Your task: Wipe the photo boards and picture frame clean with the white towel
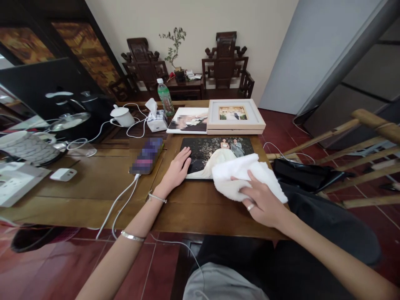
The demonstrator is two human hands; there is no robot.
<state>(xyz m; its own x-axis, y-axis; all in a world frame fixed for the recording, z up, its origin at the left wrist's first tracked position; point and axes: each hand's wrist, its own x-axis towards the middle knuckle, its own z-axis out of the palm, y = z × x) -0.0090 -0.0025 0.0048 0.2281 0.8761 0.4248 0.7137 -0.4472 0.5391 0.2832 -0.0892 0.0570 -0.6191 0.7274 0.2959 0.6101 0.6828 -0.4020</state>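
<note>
A dark wedding photo panel (200,156) lies flat on the wooden table (175,212), showing two figures in a white gown and a grey suit. My left hand (178,168) rests at its left edge with the fingers stretched out. In my right hand (261,198) is a white towel (250,171), bunched under the fingers. The towel covers the panel's lower right corner and part of the table beside it. Some of my right fingertips are hidden in its folds.
Behind the panel lie a framed photo (233,113) on a shallow box and a white-edged print (189,121). A charging phone (146,156), tissue box (157,121), green bottle (165,98) and lidded cup (121,116) stand leftward. A wooden chair (359,154) is at right.
</note>
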